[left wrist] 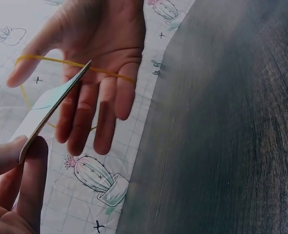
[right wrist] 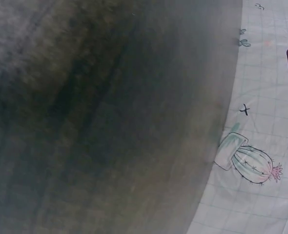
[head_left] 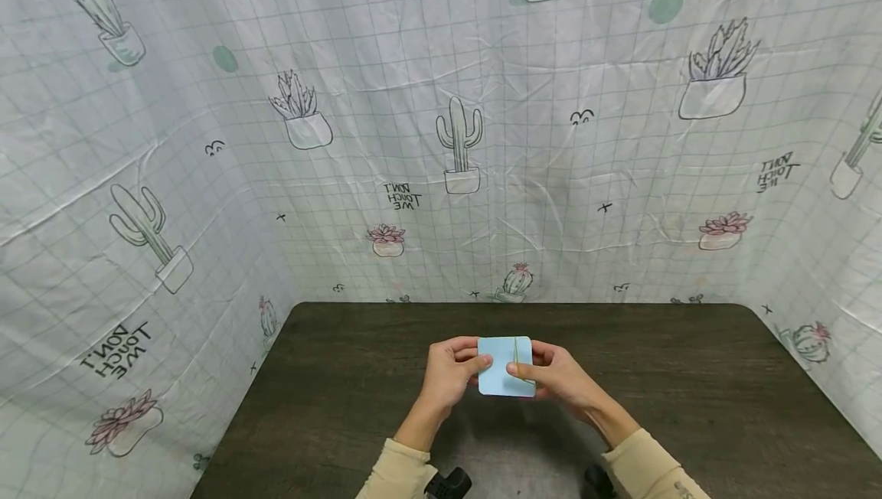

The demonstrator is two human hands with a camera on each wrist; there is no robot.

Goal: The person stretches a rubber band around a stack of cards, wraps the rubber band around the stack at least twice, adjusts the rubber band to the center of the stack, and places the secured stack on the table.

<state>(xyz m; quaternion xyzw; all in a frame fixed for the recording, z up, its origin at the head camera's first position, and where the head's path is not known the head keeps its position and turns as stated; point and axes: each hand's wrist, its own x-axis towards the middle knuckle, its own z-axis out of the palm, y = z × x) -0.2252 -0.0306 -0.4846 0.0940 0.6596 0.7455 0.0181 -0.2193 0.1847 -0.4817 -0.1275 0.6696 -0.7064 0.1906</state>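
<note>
A light blue square card (head_left: 498, 376) with rounded corners is held up above the table. My left hand (head_left: 451, 369) pinches its left edge, thumb in front and fingers behind. A thin yellow rubber band (left wrist: 51, 59) is stretched round the thumb and fingers of my right hand (left wrist: 97, 44), whose fingers look nearly straight in the left wrist view. The card's far end reaches in at the band. From the head, the right thumb lies over the card's front, the band crossing its right part. Whether it is one card or a thin stack, I cannot tell. Only a sliver of right hand shows in the right wrist view.
Below the hands is a dark wood-grain table (head_left: 344, 399). A white grid-patterned cloth (head_left: 386, 139) printed with cacti hangs behind it and along both sides. Black straps with devices (head_left: 451, 484) sit at the wrists.
</note>
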